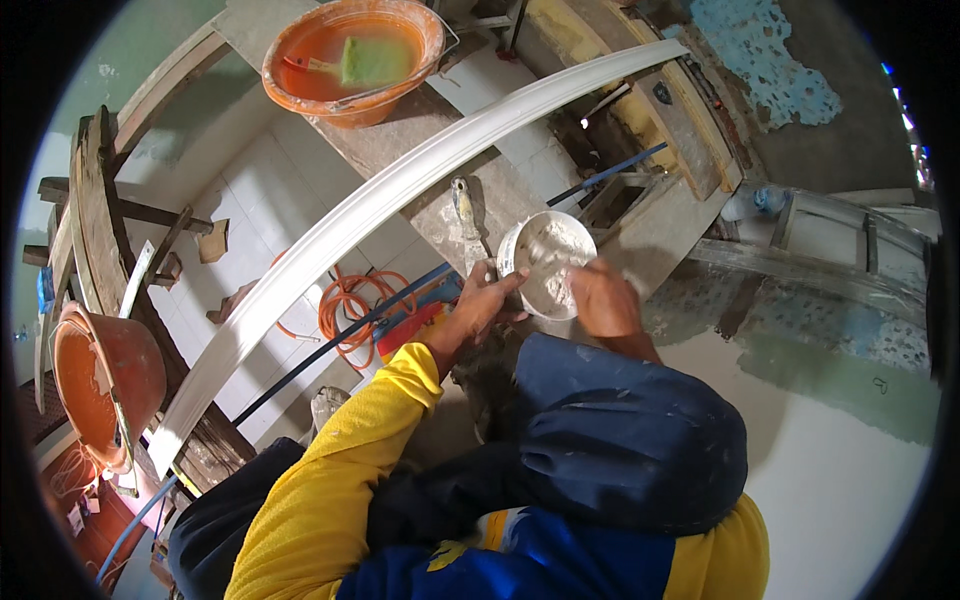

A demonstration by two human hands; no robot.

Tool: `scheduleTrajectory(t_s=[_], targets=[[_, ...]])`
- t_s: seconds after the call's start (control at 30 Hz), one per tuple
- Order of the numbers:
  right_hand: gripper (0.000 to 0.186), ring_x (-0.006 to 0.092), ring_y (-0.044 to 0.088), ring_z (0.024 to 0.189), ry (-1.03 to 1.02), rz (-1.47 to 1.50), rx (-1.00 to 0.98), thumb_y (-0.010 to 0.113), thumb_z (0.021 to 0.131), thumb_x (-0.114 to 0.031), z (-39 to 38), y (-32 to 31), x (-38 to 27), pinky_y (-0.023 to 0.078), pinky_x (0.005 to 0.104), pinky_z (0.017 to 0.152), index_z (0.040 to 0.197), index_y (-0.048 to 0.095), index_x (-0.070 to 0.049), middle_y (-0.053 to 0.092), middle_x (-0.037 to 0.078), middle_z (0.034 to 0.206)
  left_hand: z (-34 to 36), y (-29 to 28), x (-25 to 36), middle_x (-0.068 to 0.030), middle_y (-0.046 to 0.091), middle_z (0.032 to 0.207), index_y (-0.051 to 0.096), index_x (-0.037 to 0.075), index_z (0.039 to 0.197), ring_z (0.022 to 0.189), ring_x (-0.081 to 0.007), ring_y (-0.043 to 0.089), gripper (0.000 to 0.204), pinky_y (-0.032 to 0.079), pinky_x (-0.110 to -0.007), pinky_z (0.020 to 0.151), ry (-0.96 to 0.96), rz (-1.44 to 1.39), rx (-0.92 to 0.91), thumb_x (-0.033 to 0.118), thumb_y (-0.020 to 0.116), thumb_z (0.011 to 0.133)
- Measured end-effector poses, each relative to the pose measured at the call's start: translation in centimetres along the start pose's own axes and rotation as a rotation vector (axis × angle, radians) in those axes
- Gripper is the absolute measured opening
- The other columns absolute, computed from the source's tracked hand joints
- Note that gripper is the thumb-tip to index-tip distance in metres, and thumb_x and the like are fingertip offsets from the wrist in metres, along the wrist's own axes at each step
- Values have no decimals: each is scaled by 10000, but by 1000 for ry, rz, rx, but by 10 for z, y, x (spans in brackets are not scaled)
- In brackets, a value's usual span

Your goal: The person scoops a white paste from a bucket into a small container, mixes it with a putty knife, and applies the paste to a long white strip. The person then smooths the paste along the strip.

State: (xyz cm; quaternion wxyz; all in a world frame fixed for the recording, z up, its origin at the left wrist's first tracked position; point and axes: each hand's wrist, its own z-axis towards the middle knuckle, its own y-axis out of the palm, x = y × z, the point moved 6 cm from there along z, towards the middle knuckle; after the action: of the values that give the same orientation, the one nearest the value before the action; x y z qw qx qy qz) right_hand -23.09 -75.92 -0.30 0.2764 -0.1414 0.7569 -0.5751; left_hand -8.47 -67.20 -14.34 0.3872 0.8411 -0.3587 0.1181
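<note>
Tub [507, 248] sits in front of the knee [640, 430], off the near long edge of the moulding [370, 205], white paste [545, 262] inside. Left hand [485, 305] has it from the left: thumb at the rim, fingers curled round the wall, so pinching it. Looks like a brace so the tub can't slide or spin, mouth tipped up for access.

Right hand [606, 300] at the tub's right rim, blurred. Fingers look folded in rather than spread; can't tell if they pinch a tool or just paste.

Knife [464, 212] lies on the plank [400, 145] between moulding and tub, handle away from the body, blade toward the left hand. Blade tip partly hidden, can't tell if fingers touch it. Probably parked there to be in easy reach.

Bucket [355, 115] on the plank's far end, past the moulding, green pad [380, 62] inside; likely there to be clear of the elbows.

Room: plank is narrow, tile floor [270, 190] below its left edge, hose [345, 305] down there too. Moulding cuts off forward travel, knee crowds the right forearm. Most slack is right of the tub
</note>
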Motion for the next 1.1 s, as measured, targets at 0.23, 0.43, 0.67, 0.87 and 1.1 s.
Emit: scheduleTrajectory(t_s=[0.23, 0.43, 0.67, 0.87, 1.1], targets=[[185, 388, 717, 897, -251, -85, -79, 609, 992, -185, 14, -25, -22, 548, 554, 768, 1048, 771, -114, 702, 172, 986, 8, -9, -6, -211, 571, 1358, 435, 39, 1377, 1141, -350, 681, 601, 690, -474, 773, 39, 24, 13, 273, 808, 968], [210, 432, 701, 987, 73, -251, -221, 598, 1020, -217, 18, -13, 48, 541, 556, 849, 1046, 761, -87, 730, 205, 1018, 2, -6, -14, -190, 561, 1365, 429, 25, 1378, 1213, -330, 642, 579, 697, -468, 830, -7, -32, 2, 246, 793, 985], [220, 506, 690, 972, 134, 191, -144, 598, 1017, -219, -4, -21, -5, 518, 588, 886, 1050, 738, -53, 723, 279, 948, -7, -2, -10, -109, 586, 1395, 431, 96, 1457, 1205, -273, 657, 544, 686, -451, 832, 84, -28, -67, 252, 740, 1037], [221, 494, 704, 983, 111, 42, -213, 591, 1017, -187, -4, -13, 14, 546, 572, 859, 1098, 750, -57, 732, 273, 951, -5, -1, -17, -76, 584, 1425, 466, 144, 1473, 1229, -240, 650, 500, 669, -440, 836, 95, -92, -86, 245, 719, 1053], [252, 394, 748, 978, 36, -252, -271, 571, 1026, -230, -9, 7, -22, 587, 547, 848, 1145, 784, -168, 709, 178, 1149, -8, 4, -14, -86, 597, 1424, 428, 109, 1540, 1231, -236, 655, 573, 677, -408, 834, 81, -47, -98, 279, 699, 1064]])
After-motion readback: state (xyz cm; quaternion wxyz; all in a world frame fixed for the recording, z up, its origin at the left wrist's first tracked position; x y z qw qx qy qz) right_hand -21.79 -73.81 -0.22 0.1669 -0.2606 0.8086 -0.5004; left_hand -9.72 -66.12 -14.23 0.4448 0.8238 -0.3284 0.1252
